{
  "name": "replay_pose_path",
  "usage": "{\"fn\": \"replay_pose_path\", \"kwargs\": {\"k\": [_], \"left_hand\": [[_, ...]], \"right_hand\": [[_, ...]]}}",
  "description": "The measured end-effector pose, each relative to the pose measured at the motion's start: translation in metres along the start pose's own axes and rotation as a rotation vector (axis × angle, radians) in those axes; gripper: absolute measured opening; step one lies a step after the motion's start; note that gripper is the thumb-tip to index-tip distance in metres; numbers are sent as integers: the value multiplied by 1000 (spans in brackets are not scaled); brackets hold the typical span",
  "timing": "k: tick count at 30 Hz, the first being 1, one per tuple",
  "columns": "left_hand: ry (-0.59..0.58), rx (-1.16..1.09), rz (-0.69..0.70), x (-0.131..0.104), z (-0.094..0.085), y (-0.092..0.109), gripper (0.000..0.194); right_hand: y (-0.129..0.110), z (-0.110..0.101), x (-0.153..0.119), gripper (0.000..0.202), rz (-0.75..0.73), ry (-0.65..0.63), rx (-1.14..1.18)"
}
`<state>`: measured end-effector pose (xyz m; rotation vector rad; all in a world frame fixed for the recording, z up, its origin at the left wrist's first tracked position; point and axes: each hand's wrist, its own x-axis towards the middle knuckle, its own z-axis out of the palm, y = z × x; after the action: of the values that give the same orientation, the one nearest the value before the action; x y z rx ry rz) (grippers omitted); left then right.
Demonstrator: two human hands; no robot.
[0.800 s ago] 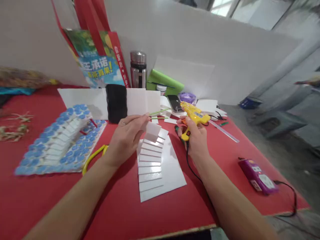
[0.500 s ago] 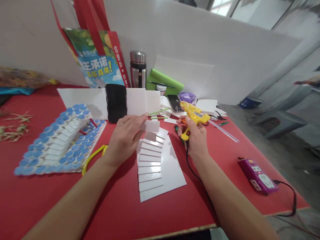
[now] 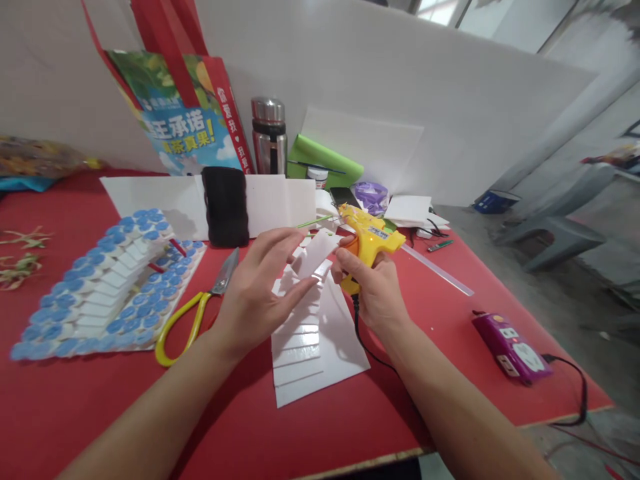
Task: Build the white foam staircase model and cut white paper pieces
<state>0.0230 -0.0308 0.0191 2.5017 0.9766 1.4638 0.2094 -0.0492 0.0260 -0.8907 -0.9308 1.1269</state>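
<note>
My right hand grips a yellow glue gun, its nozzle pointing up and left. Between the fingertips of my left hand is a small white strip, tilted up to the right. The strip's right end is close to my right fingertips; whether they touch it I cannot tell. Below both hands, overlapping white strips form a stepped row on a white board sheet. Yellow-handled scissors lie left of my left forearm.
A model with blue round pieces and white steps sits at left. Behind stand a black block, a steel flask and a shopping bag. A clear glue stick and a purple power box are at right.
The glue gun has come left, close to the white strip, which now tilts upward. My left hand has shifted slightly, and more of the scissors shows. The view has moved a little.
</note>
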Motion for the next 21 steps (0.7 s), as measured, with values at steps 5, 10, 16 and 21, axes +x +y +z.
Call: {"fn": "replay_pose_path", "kwargs": {"k": [5,10,16,21], "left_hand": [[-82,-71,52,-1,6,13,65],[-218,-167,98,-2,1,10,73],[-308,-218,55,-1,-8,4,71],[-330,-145,105,-1,-9,-3,72]], "right_hand": [[3,-4,-1,21,44,-33,-36],[-2,-11,2,19,103,-59,-117],[-8,-10,5,18,189,-114,-208],[-6,-11,4,21,207,-144,-209]]}}
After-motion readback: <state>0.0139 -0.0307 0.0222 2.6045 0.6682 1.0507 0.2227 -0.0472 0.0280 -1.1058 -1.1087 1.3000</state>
